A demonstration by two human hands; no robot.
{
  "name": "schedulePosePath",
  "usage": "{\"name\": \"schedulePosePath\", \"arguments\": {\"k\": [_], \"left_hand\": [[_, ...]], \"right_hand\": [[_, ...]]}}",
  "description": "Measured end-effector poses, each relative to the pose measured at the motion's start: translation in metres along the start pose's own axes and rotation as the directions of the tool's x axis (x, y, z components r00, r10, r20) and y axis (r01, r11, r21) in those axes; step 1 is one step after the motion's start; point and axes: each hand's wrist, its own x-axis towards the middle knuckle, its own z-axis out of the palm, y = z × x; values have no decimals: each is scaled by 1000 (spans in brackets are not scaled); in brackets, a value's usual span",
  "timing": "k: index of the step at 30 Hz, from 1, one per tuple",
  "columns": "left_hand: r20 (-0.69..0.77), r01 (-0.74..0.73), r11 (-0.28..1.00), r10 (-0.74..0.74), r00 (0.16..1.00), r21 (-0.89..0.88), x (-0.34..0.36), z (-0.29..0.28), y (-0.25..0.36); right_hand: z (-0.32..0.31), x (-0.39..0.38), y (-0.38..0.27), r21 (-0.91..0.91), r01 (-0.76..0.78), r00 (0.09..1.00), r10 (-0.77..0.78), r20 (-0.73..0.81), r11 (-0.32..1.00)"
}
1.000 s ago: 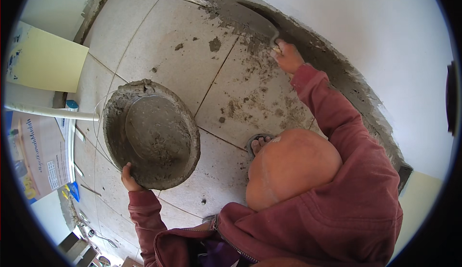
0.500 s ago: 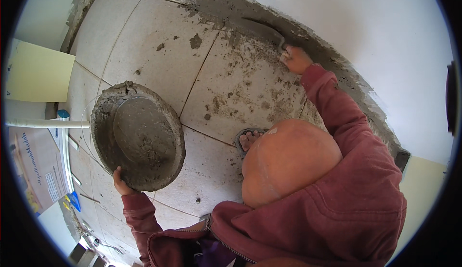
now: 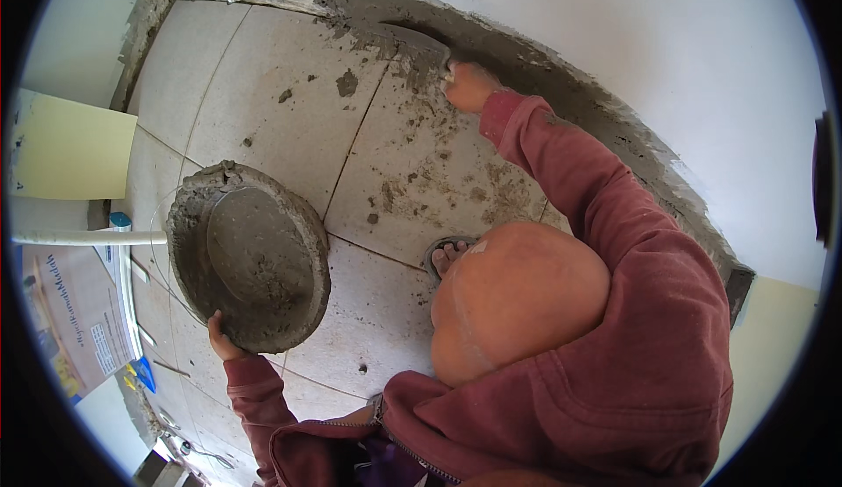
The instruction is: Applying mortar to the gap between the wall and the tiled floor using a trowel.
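Trowel (image 3: 419, 41) lay at about twelve o'clock in the view, its blade flat against the grey mortar band (image 3: 561, 92) where the tiled floor (image 3: 272, 92) met the white wall (image 3: 631, 39). Its long axis ran roughly from ten o'clock to four o'clock, the tip pointing toward ten. The right hand (image 3: 469, 86) had its fingers closed round the handle, the maroon sleeve (image 3: 596, 215) stretching back toward five o'clock. At about nine o'clock the left hand (image 3: 221, 340) gripped the lower rim of a round mortar pan (image 3: 250, 254), fingers curled over its edge; the pan was tilted and caked grey inside. A bent knee (image 3: 517, 298) sat at the centre, with a sandalled foot (image 3: 447, 254) just beside it on the tile. Mortar splashes dotted the tiles between pan and trowel. Open floor lay toward eleven o'clock. A white pipe (image 3: 79, 238) and a printed sheet (image 3: 74, 320) stood well apart at nine o'clock, past the pan.
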Motion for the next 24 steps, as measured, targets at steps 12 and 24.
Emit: {"name": "schedulePosePath", "arguments": {"k": [12, 24], "left_hand": [[-1, 33, 999, -33, 999, -14, 1, -11, -1], [-23, 20, 1000, -20, 1000, 15, 7, -16, 1]], "right_hand": [[-27, -96, 44, 8, 47, 996, -47, -78, 999], [-27, -112, 138, 94, -163, 986, 159, 42, 982]]}}
